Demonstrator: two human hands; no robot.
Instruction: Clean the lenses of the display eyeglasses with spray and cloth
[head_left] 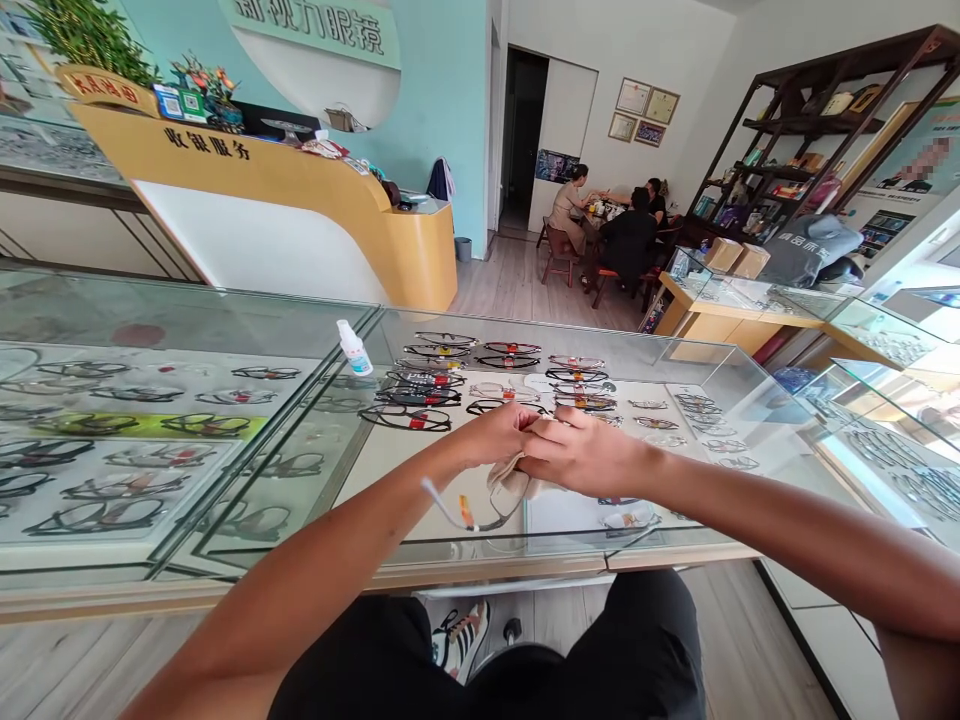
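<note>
Over the glass display counter (420, 562), my two hands meet in front of me. My left hand (491, 437) is closed, its fingers pinching a pair of eyeglasses (491, 524) near the front. One temple of the glasses sticks out below toward me, with an orange tag on it. My right hand (589, 452) is closed around a pale beige cloth (510, 474), pressed against the glasses. Fingers and cloth cover most of the frame front. Just beyond my hands lie rows of eyeglass frames (409, 418), several with red tags.
A small white spray bottle (355, 350) stands on the counter to the left. Another glass case (180, 450) with frames adjoins on that side. Farther back are a yellow cashier desk (420, 255), a few people (630, 235) seated at a table and dark shelves (780, 125).
</note>
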